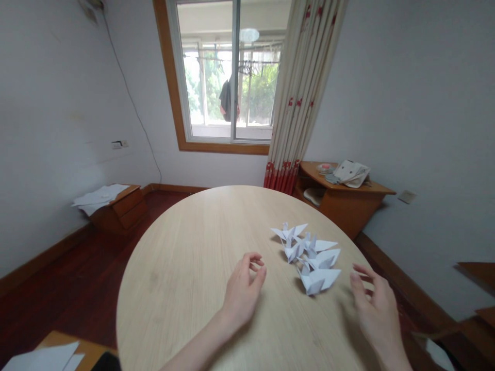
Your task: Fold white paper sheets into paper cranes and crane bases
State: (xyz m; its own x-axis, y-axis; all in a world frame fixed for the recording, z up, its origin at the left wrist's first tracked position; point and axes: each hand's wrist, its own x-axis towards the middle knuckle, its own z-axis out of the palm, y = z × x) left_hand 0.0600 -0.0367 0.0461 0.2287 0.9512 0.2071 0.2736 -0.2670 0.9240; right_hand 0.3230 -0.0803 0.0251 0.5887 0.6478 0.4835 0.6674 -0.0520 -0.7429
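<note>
Several white folded paper cranes (317, 279) stand close together on the right half of the round wooden table (185, 268). My left hand (245, 288) is just left of the cranes, above the tabletop, with its fingers curved and apart and nothing between them. To the right of the group, near the table's edge, my right hand (375, 304) hovers with bent, parted fingers, also holding nothing. Neither hand touches a crane. The cranes' wings overlap in this view, so part of the ones in the middle is hidden.
A corner cabinet (344, 208) with a cloth bag (351, 173) stands at the back right, beside a long curtain (296, 98). Papers lie on a low wooden drawer unit (129, 208) at the left. More paper sheets (42, 356) are at the bottom left.
</note>
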